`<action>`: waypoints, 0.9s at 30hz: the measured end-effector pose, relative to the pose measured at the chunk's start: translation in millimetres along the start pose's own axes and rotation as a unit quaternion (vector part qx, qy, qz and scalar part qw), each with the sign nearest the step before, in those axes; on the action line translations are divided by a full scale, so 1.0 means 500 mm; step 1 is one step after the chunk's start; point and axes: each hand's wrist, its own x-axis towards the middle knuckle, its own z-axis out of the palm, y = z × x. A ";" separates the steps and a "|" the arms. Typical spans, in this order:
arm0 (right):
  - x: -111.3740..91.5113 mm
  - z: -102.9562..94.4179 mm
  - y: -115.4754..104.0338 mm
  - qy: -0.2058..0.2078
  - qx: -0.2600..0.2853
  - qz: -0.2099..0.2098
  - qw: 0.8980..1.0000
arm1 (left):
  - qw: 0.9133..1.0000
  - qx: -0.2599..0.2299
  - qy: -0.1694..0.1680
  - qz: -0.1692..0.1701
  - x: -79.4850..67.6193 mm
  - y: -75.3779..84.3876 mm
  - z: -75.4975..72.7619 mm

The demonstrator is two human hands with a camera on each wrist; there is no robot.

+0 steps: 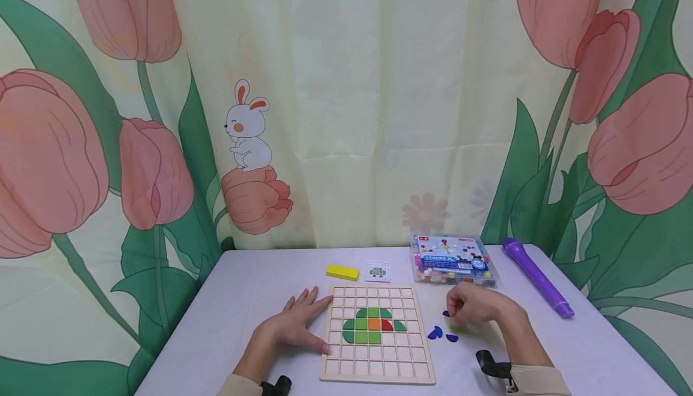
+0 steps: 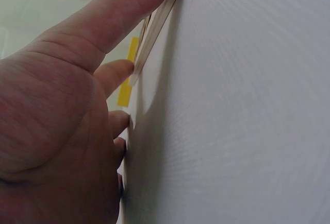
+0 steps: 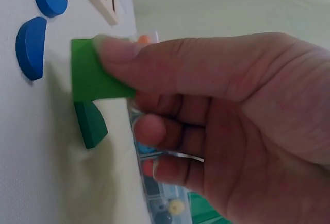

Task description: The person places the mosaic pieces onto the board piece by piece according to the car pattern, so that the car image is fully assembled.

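A wooden grid board lies on the table, with green, orange and red tiles set in its middle cells. My left hand rests beside its left side, fingers spread, the thumb and index finger touching the frame. To the right of the board, my right hand pinches a light green square tile between thumb and fingers, just above the cloth. Close by lie several blue curved pieces. A dark green curved piece shows beyond the square tile in the right wrist view.
Behind the board are a yellow block and a small pattern card. A clear plastic box of colored beads stands at the back right, with a purple microphone-shaped tube beside it. A printed curtain hangs behind the table.
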 end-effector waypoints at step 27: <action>0.050 0.033 -0.048 0.070 0.109 -0.108 0.986 | 1.000 -0.003 -0.003 0.003 0.003 -0.009 0.002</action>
